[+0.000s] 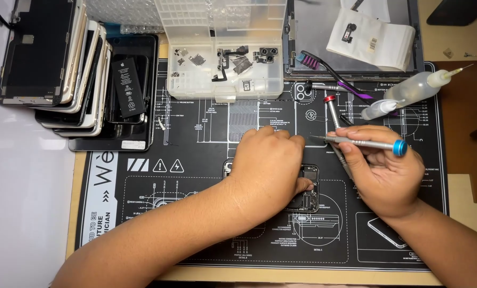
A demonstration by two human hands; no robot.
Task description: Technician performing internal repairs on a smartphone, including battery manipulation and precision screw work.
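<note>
Far left: stack of removed phone screens and frames (52, 64), black glass with pale edges, leaning on each other at the mat's top-left corner.
Battery: flat black phone battery (128, 88) lies on top of a dark phone back, just right of that stack.
Mat: black repair mat with white line diagrams (196, 138) covers the wooden desk under both hands.
Parts box: clear plastic compartment box (225, 58), lid up, at the top centre of the mat; small metal brackets and camera modules sit in its cells.
Left hand: left hand (270, 168) lies palm down over the opened dark phone body (309, 189), fingers curled together, thumb pressing the phone's lower edge. Pinning it, not lifting it.
Phone: mid-mat, mostly hidden under the left hand; only its right edge with exposed internals shows.
Right hand: right hand (385, 173) pinches a slim silver screwdriver with a blue end cap (364, 143) between thumb and fingers. Shaft lies nearly level, tip pointing left and ending just beside the left knuckles.
Spare driver: silver screwdriver with a red cap (335, 120) lies on the mat behind the right hand.
Upper right: purple-bristled black brush (329, 72), then two clear squeeze bottles with needle tips (409, 90) lying on their sides.
Top right: grey tray (313, 32) holding a white paper bag (374, 34).
</note>
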